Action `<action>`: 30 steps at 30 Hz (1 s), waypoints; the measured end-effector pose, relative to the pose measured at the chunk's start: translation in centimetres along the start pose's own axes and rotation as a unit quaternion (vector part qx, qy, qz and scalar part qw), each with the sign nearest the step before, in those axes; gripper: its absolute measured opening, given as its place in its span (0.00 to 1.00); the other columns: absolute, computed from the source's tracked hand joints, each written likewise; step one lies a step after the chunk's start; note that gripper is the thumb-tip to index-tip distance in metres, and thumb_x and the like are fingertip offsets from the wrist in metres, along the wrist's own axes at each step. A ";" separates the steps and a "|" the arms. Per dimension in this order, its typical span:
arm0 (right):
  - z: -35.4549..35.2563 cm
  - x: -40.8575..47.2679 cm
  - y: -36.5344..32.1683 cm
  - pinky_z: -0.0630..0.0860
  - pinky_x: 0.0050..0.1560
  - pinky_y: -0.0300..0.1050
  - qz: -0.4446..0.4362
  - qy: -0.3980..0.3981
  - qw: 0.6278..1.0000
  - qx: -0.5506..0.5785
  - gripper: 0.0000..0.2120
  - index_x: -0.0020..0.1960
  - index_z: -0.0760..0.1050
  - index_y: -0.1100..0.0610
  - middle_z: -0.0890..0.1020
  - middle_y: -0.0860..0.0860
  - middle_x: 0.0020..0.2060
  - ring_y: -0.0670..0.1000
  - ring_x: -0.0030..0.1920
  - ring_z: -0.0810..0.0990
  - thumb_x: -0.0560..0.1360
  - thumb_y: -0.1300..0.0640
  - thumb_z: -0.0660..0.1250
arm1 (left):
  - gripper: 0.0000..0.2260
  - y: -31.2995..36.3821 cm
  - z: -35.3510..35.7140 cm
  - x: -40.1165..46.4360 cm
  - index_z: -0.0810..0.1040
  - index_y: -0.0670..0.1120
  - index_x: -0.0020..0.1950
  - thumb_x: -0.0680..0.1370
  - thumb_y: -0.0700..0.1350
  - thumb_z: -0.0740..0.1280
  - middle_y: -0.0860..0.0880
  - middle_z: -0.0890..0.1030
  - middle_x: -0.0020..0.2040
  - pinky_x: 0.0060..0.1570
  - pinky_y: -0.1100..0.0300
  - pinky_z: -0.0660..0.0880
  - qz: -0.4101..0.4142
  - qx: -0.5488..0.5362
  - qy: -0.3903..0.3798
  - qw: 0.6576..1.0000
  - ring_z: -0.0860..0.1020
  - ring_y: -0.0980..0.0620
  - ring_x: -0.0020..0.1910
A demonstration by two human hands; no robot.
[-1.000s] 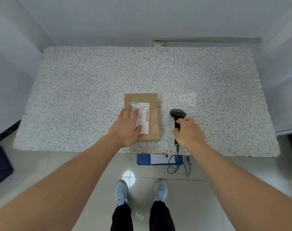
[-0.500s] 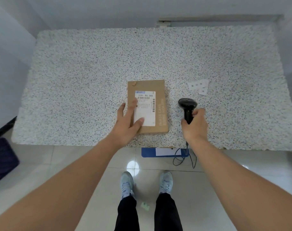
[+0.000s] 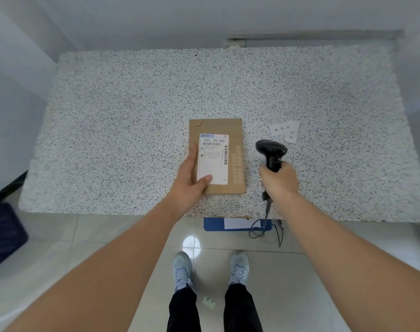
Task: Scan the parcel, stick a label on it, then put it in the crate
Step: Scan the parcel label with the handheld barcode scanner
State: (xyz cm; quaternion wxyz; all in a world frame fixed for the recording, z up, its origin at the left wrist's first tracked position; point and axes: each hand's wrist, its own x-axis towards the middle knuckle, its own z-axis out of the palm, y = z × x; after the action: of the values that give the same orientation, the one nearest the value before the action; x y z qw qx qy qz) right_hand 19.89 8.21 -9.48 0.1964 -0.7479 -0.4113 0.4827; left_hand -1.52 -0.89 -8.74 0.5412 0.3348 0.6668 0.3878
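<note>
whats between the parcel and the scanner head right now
Nothing: in the head view only a bare strip of speckled table separates the parcel from the scanner, held by the right hand. The loose labels lie beyond the scanner.

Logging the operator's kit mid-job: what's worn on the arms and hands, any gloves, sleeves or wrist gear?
Nothing worn: the left hand and right hand have no gloves, and both forearms are bare to the frame edge with no sleeves showing. No watch, band or ring is visible.

Brown parcel (image 3: pixel 217 156), black scanner (image 3: pixel 271 152), grey-speckled table (image 3: pixel 132 116)
</note>
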 end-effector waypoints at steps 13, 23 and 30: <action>-1.9 -7.9 -5.6 0.76 0.32 0.44 -0.073 -0.042 0.993 0.079 0.02 0.48 0.74 0.51 0.77 0.48 0.35 0.49 0.35 0.78 0.76 0.54 0.66 | 0.42 2.6 2.8 1.5 0.44 0.65 0.82 0.80 0.38 0.65 0.42 0.54 0.80 0.77 0.44 0.58 0.096 0.133 0.095 0.982 0.53 0.43 0.81; -2.0 -9.1 -6.2 0.79 0.36 0.45 -0.100 -0.084 0.990 0.045 0.05 0.50 0.74 0.51 0.77 0.47 0.36 0.47 0.35 0.79 0.78 0.51 0.65 | 0.43 1.9 2.4 2.6 0.46 0.70 0.80 0.80 0.37 0.66 0.49 0.55 0.80 0.65 0.71 0.69 0.080 0.075 0.096 0.989 0.61 0.50 0.77; -2.1 -9.1 -6.5 0.79 0.37 0.46 -0.098 -0.086 0.991 0.034 0.04 0.50 0.74 0.52 0.77 0.48 0.35 0.47 0.34 0.78 0.78 0.52 0.65 | 0.43 2.6 2.6 2.8 0.48 0.71 0.79 0.80 0.36 0.67 0.49 0.59 0.79 0.72 0.51 0.69 0.077 0.072 0.099 0.989 0.63 0.49 0.76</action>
State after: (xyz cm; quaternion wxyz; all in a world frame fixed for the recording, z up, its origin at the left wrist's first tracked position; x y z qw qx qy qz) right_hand 17.21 4.89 1.12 0.2322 -0.6527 -0.4809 0.5374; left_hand 0.55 3.18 -7.99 0.4150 0.3834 0.7157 0.4105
